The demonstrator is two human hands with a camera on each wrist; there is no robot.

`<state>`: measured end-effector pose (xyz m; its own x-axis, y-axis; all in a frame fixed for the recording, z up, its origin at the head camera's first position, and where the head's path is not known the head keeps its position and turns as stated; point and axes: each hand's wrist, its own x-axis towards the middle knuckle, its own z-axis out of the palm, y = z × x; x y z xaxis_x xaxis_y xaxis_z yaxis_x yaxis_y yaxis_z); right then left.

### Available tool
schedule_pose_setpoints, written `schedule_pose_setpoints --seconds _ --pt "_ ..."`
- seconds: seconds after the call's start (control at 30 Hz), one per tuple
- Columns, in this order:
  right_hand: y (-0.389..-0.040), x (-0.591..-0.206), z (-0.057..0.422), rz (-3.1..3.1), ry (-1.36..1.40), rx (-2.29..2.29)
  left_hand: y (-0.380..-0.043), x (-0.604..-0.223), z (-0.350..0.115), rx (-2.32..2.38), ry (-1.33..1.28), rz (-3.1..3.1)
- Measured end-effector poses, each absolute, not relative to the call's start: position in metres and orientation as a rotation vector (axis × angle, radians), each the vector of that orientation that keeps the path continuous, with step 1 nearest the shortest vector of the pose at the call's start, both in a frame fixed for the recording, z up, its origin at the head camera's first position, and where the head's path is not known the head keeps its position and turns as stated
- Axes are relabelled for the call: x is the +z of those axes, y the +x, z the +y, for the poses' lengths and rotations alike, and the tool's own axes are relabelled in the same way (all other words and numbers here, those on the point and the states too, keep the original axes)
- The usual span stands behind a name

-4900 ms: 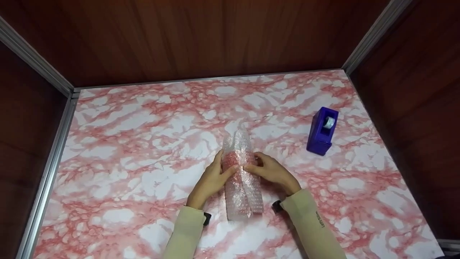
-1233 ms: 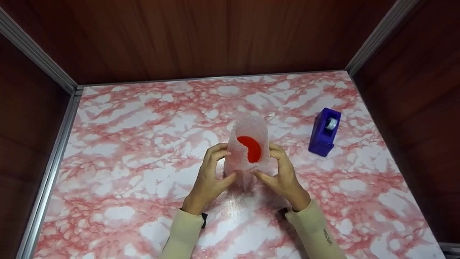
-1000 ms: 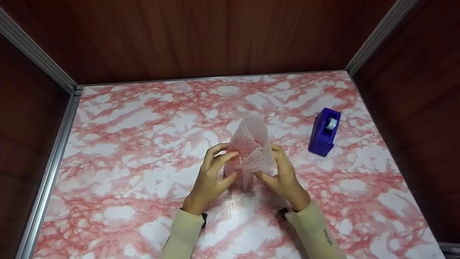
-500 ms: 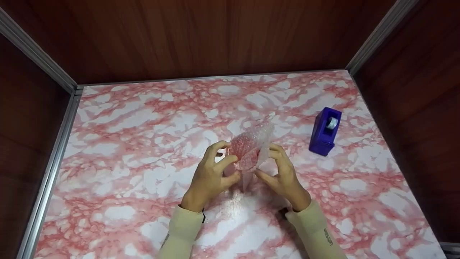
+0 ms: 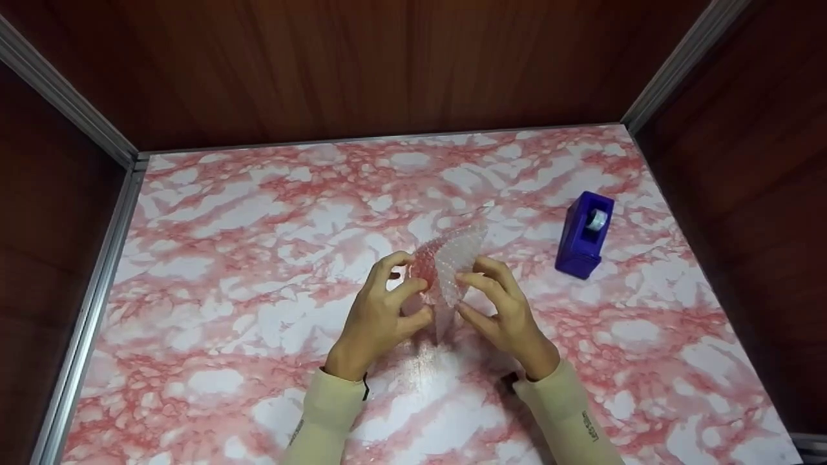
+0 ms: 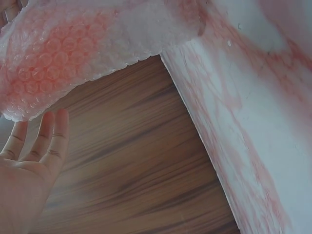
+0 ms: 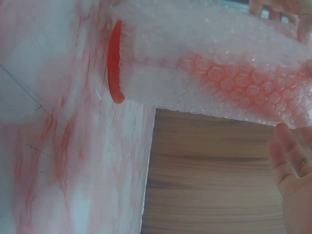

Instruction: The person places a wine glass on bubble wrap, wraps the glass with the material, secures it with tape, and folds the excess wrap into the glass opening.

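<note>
Bubble wrap (image 5: 456, 255) surrounds an upright cylinder between my hands, its upper edge folded inward at the top. Through the wrap the cylinder looks red near the top, and in the right wrist view a red round base (image 7: 114, 63) pokes out at the table end. My left hand (image 5: 375, 313) holds the wrapped side, thumb and bent index finger at the near top edge. With thumb and index finger, my right hand (image 5: 507, 310) pinches a folded flap on the other side. Several fingertips (image 6: 61, 117) of the left hand touch the wrap from below in the left wrist view.
A purple tape dispenser (image 5: 583, 236) with a roll of clear tape stands to the right on the red-and-white marbled table (image 5: 226, 290). Dark wood panels (image 5: 362, 71) with metal frame edges (image 5: 84, 310) enclose the back and both sides.
The wrapped cylinder went from lying flat to standing upright. Its red round end was open to view, then the wrap's left and right edges were folded over it. The tape dispenser stayed put.
</note>
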<state>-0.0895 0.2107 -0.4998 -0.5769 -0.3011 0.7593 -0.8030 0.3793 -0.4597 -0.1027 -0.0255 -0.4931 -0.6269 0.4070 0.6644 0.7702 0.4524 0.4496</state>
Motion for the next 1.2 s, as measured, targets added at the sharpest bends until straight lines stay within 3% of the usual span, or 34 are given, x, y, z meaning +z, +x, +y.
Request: schedule_pose_setpoints --seconds 0.6,1.2 --pt "-0.088 -0.487 0.206 -2.231 0.891 0.711 -0.102 -0.495 -0.022 -1.097 -0.975 -2.236" --pt "-0.091 -0.48 0.204 -2.255 0.907 0.671 -0.101 -0.498 -0.021 -1.09 -0.946 -2.217"
